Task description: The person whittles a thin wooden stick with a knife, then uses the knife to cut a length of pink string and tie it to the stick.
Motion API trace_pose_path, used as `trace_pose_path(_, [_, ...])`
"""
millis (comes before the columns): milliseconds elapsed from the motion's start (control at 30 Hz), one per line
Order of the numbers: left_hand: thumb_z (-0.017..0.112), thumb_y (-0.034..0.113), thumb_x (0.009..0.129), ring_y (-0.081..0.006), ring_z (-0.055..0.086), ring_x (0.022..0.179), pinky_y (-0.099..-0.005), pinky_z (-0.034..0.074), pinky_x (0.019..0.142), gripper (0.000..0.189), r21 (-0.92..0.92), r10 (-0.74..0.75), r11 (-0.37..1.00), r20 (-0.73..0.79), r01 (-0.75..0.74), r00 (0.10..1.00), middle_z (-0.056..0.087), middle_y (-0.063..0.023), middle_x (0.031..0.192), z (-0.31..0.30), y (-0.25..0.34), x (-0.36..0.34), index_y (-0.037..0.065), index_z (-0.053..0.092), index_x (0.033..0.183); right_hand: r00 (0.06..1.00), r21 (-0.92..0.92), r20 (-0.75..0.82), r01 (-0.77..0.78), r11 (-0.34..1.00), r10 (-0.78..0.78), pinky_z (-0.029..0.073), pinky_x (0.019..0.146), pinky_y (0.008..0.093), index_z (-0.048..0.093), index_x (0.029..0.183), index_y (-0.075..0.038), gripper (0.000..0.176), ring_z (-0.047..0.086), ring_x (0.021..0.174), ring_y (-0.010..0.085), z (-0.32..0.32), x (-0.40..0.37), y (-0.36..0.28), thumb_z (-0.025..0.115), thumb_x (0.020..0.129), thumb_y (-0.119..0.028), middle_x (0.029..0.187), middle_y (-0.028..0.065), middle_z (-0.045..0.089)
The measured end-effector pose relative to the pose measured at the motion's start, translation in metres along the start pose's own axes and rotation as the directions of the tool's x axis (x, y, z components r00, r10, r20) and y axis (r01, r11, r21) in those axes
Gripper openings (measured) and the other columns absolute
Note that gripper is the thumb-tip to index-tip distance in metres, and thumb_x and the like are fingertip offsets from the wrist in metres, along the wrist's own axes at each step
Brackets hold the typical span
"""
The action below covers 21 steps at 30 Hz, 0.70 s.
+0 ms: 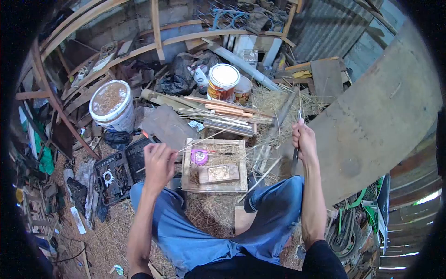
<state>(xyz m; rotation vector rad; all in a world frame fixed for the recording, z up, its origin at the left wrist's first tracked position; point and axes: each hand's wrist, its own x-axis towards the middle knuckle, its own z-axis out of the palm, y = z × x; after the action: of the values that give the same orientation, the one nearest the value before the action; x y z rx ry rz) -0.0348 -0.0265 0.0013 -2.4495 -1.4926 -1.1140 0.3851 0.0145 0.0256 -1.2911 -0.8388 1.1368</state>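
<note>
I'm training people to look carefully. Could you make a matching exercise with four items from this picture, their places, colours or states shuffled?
1. left hand
2. right hand
3. tape measure
4. tool case

A. lying open
B. gripping a knife-like tool
C. purple, on the wooden stand
D. pinching a thin strip

Pairs: 1-D, 2-B, 3-C, 4-A

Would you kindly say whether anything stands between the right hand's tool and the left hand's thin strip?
Nothing visible stands between the tool in the right hand and the thin strip in the left hand; the wooden stand, bearing a purple tape measure and wooden block, appears to lie lower.
</note>
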Motion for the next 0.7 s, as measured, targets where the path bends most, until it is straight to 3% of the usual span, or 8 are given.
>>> trace_pose_path(67, [0.064, 0.008, 0.077, -0.0278, 0.055, 0.081, -0.0432, 0.036, 0.082, 0.007, -0.002, 0.055, 0.998, -0.067, -0.056, 0.996, 0.054, -0.0089, 0.078, 0.013, 0.009, 0.010, 0.006, 0.059, 0.080, 0.997, -0.108, 0.041, -0.059, 0.992, 0.063, 0.033, 0.044, 0.0211, 0.060, 0.094, 0.004, 0.035, 0.039, 0.050, 0.0048, 0.014, -0.012, -0.004, 0.060, 0.091, -0.031, 0.066, -0.0028, 0.049])
trace_pose_path(133, [0.064, 0.009, 0.077, -0.0262, 0.055, 0.086, -0.0443, 0.036, 0.086, 0.007, 0.061, 0.082, 0.995, -0.053, -0.079, 0.995, 0.055, -0.0073, 0.081, 0.025, 0.014, 0.023, 0.007, 0.060, 0.082, 0.966, -0.631, 0.175, 0.257, 0.732, -0.189, 0.044, 0.058, 0.0234, 0.060, 0.100, -0.001, 0.030, 0.052, 0.062, 0.0099, 0.052, -0.021, -0.001, 0.063, 0.090, -0.028, 0.074, 0.0005, 0.057])
trace_pose_path(167, [0.065, 0.009, 0.077, -0.0243, 0.055, 0.089, -0.0444, 0.034, 0.089, 0.008, 0.086, 0.109, 0.991, -0.019, -0.107, 0.994, 0.056, -0.0055, 0.084, 0.027, 0.017, 0.031, 0.009, 0.061, 0.083, 0.949, -0.627, 0.186, 0.315, 0.713, -0.256, 0.048, 0.074, 0.0299, 0.063, 0.102, 0.000, 0.028, 0.060, 0.079, 0.0163, 0.054, -0.008, 0.018, 0.065, 0.086, -0.024, 0.086, 0.0047, 0.065])
trace_pose_path(267, [0.066, 0.010, 0.076, -0.0211, 0.054, 0.093, -0.0450, 0.031, 0.094, 0.009, 0.140, 0.157, 0.977, 0.047, -0.162, 0.987, 0.058, -0.0017, 0.087, 0.025, 0.015, 0.051, 0.012, 0.064, 0.085, 0.842, -0.569, 0.311, 0.536, 0.624, -0.440, 0.048, 0.081, 0.0368, 0.065, 0.100, -0.003, 0.024, 0.063, 0.086, 0.0260, 0.077, -0.016, 0.011, 0.066, 0.082, -0.019, 0.083, 0.0121, 0.065])
trace_pose_path(433, [0.064, 0.005, 0.071, -0.0195, 0.053, 0.099, -0.0454, 0.030, 0.097, 0.016, 0.140, 0.261, 0.954, 0.045, -0.265, 0.964, 0.058, -0.0009, 0.088, 0.021, 0.011, 0.089, 0.013, 0.065, 0.085, 0.876, -0.658, 0.409, 0.477, 0.583, -0.256, 0.048, 0.082, 0.0357, 0.066, 0.099, -0.003, 0.019, 0.065, 0.085, 0.0277, 0.107, -0.032, 0.004, 0.062, 0.084, -0.013, 0.086, 0.0137, 0.067])
trace_pose_path(600, [0.066, 0.005, 0.071, -0.0244, 0.051, 0.105, -0.0435, 0.031, 0.094, 0.016, 0.168, 0.358, 0.924, -0.075, -0.342, 0.931, 0.057, -0.0036, 0.099, 0.014, 0.019, 0.116, 0.013, 0.065, 0.084, 0.859, -0.576, 0.498, 0.433, 0.694, -0.122, 0.047, 0.076, 0.0301, 0.068, 0.092, -0.004, 0.016, 0.062, 0.079, 0.0128, 0.119, -0.035, 0.020, 0.064, 0.084, -0.017, 0.079, 0.0068, 0.068])
trace_pose_path(667, [0.065, 0.006, 0.073, -0.0261, 0.049, 0.107, -0.0418, 0.032, 0.094, 0.021, 0.234, 0.349, 0.920, -0.123, -0.315, 0.929, 0.057, -0.0055, 0.104, 0.014, 0.032, 0.116, 0.012, 0.063, 0.093, 0.900, -0.414, 0.416, 0.315, 0.854, -0.130, 0.047, 0.076, 0.0309, 0.068, 0.090, -0.003, 0.015, 0.061, 0.077, 0.0132, 0.123, -0.037, 0.035, 0.063, 0.086, -0.017, 0.078, 0.0056, 0.068])
trace_pose_path(700, [0.063, 0.007, 0.076, -0.0268, 0.050, 0.106, -0.0429, 0.031, 0.095, 0.022, 0.111, 0.147, 0.986, -0.238, -0.124, 0.960, 0.056, -0.0073, 0.106, 0.020, 0.043, 0.109, 0.010, 0.061, 0.097, 0.933, -0.482, 0.360, 0.198, 0.853, -0.013, 0.046, 0.077, 0.0313, 0.068, 0.091, -0.003, 0.016, 0.061, 0.077, 0.0140, 0.129, -0.044, 0.031, 0.063, 0.087, -0.017, 0.080, 0.0046, 0.068])
